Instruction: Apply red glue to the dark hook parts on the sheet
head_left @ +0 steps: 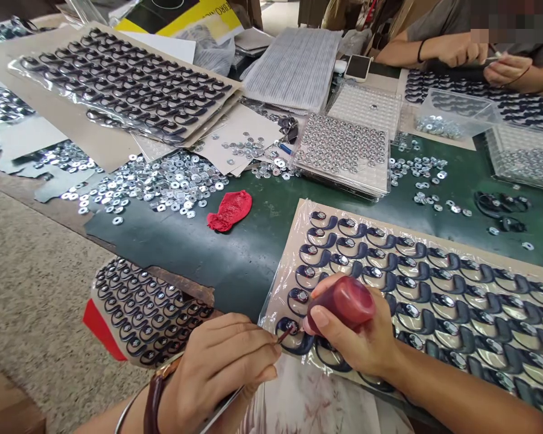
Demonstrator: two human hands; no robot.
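Note:
My right hand [371, 346] is wrapped round a dark red squeeze bottle [344, 304], tilted with its narrow end down at the left. Pinched in my left hand [226, 352] is a thin tool [286, 333] with a dark red tip; my fingers hide most of it, so its kind is unclear. Tool tip and bottle end both come close to the round part of a black ear-hook piece [298, 345] at the near left corner of a card. Rows of such pieces, many with shiny round discs, cover this plastic-wrapped card [283, 277].
Loose metal washers [172, 181] and a red rubbery piece [230, 211] lie on the green tabletop [185, 247]. Clear trays [344, 150] of discs stand behind the card. More loaded cards [131, 84] lie left. Another person's hands [484, 60] work at the back right.

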